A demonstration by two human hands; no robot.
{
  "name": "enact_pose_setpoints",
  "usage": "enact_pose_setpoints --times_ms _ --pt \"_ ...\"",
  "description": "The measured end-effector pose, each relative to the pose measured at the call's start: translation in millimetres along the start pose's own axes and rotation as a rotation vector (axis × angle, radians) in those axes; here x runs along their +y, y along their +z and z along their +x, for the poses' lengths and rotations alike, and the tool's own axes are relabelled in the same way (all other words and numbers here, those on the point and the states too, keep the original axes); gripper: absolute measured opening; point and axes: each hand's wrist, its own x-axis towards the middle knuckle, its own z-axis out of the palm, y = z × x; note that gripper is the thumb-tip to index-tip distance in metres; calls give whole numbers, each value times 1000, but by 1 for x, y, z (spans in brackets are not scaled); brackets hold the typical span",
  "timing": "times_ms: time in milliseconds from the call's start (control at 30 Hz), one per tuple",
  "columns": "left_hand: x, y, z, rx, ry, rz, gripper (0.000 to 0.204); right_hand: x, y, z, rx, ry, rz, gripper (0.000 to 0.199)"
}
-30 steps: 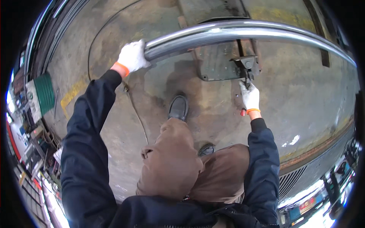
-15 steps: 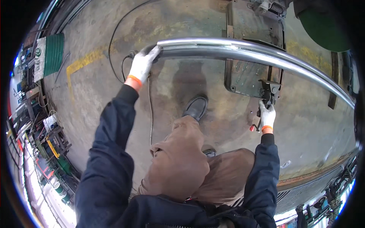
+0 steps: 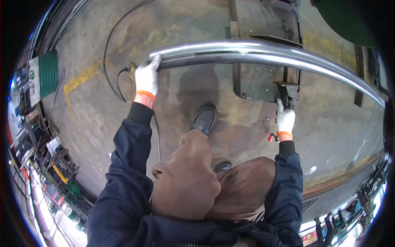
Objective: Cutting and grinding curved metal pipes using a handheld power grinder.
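Item: my left hand [image 3: 146, 80], in a white glove with an orange cuff, upper left of centre; fingers wrapped around the near end of the tube.

Item: one long, round, polished silver metal tube [image 3: 247, 51], crossing the upper half of the frame from my left hand to the right edge, its line bowed.

Item: my right hand [image 3: 285, 119], gloved alike, right of centre; fingers closed on the lower end of a dark metal bracket [image 3: 290, 88], the exact hold partly hidden by the glove.

Item: one small red piece [image 3: 270, 138], just left of my right wrist.

Item: one flat grey metal plate [image 3: 257, 84], upper right of centre, the tube passing across it in view, the bracket at its lower right corner.

Item: one thin black cable [image 3: 105, 53], looping at upper left.

Item: one yellow painted floor line [image 3: 84, 78], left of the cable.

Item: one green ribbed roll [image 3: 48, 73], near the left edge.

Item: one dark grey shoe [image 3: 204, 116], mine, mid-frame, upon the stained concrete floor [image 3: 329, 123].
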Motion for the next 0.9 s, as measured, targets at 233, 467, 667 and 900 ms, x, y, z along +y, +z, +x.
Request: enact_pose_setpoints --times_ms 233,467,667,900 --pt "22 32 -17 65 -113 51 43 3 -1 3 -3 -1 2 41" --pt "14 72 -23 10 63 60 42 9 2 2 4 13 6 53" --pt "32 135 -44 -74 -96 158 43 16 3 2 37 -14 -24 55" --pt "36 201 -56 -115 132 130 45 3 4 3 18 -16 58 49"
